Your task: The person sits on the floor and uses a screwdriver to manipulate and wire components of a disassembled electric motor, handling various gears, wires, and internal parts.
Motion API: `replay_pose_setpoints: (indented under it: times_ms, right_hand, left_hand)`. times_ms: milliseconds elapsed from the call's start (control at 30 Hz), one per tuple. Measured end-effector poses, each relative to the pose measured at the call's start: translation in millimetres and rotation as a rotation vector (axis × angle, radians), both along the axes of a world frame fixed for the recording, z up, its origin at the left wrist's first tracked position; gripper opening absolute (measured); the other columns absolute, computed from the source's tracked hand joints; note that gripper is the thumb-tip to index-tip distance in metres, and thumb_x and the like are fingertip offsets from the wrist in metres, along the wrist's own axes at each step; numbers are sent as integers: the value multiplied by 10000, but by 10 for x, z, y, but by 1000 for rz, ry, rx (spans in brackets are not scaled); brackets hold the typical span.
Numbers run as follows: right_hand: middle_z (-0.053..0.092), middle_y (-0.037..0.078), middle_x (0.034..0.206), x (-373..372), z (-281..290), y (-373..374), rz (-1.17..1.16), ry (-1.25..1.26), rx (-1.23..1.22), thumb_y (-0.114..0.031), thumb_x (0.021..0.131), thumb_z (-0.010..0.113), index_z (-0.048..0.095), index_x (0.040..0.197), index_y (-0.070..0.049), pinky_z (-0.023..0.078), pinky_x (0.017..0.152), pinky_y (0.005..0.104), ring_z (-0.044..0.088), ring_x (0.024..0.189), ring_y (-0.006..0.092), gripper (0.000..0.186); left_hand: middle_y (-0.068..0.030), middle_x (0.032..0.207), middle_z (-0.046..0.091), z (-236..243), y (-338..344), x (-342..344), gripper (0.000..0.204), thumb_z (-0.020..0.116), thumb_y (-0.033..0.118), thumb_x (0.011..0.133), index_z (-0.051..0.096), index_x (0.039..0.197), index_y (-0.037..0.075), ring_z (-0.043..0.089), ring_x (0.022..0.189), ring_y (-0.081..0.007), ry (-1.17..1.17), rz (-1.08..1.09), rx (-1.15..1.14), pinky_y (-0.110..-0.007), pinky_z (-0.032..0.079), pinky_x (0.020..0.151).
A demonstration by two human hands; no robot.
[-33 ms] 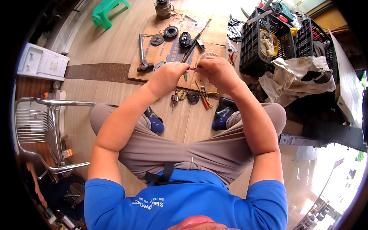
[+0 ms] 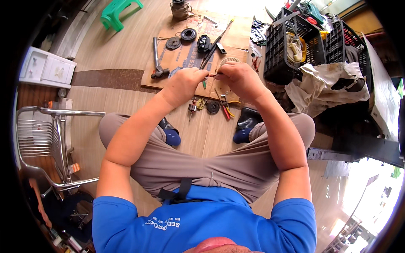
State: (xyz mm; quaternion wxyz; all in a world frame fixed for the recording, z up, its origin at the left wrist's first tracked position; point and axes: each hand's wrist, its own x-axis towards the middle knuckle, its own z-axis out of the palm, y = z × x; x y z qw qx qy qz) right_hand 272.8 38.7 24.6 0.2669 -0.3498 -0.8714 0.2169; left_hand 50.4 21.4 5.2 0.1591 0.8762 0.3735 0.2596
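Note:
My left hand [image 2: 185, 83] and my right hand [image 2: 236, 80] meet over a cardboard sheet [image 2: 152, 59], both pinching a thin reddish piece, perhaps wire [image 2: 211, 75], between their fingertips. Just below it is a small green item [image 2: 204, 84]. Around them lie a hammer-like metal tool [image 2: 157, 59], black ring [image 2: 188, 34], dark disc [image 2: 173, 43], black housing [image 2: 203, 43], long dark rod [image 2: 217, 40] and pale ribbed round part [image 2: 228, 60]. Nearer my feet are red-handled pliers [image 2: 226, 113], yellow-handled pliers [image 2: 234, 102], a rotor [image 2: 193, 109] and a black round part [image 2: 213, 107].
Black crates [image 2: 274, 59] with tools stand at the right, beside a crumpled cloth [image 2: 316, 84]. A green stool [image 2: 118, 12], white cabinet [image 2: 46, 67] and metal chair [image 2: 59, 147] are at the left. A motor-like part [image 2: 179, 10] stands at the back. My legs [image 2: 152, 160] frame the near floor.

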Motion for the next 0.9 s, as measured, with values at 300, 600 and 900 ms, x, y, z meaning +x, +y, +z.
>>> replay_pose_setpoints:
  times_ms: [300, 600, 900]
  right_hand:
    - [599, 129, 764, 49, -18, 3, 7, 15, 39, -198, 840, 662, 574, 769, -30, 479, 646, 419, 601, 742, 330, 203]
    - [551, 94, 743, 55, 69, -70, -53, -11, 231, -150, 816, 678, 561, 790, -69, 483, 619, 383, 586, 716, 295, 144]
    - [556, 103, 745, 16, 1, -34, -59, -11, 198, -156, 812, 680, 561, 788, -58, 480, 633, 398, 587, 728, 309, 156]
  left_hand:
    - [-98, 732, 626, 74, 41, -26, 170, 548, 83, 935, 640, 1037, -16, 603, 686, -221, -248, -5, -599, -317, 475, 623]
    - [1, 696, 576, 168, 118, -186, 207, 546, 145, 970, 646, 1075, -3, 566, 624, -109, -720, 55, -1546, -252, 492, 601]
    - [-67, 765, 656, -10, 141, -136, 146, 552, 112, 949, 651, 975, 8, 637, 676, -163, -433, 95, -1175, -275, 504, 628]
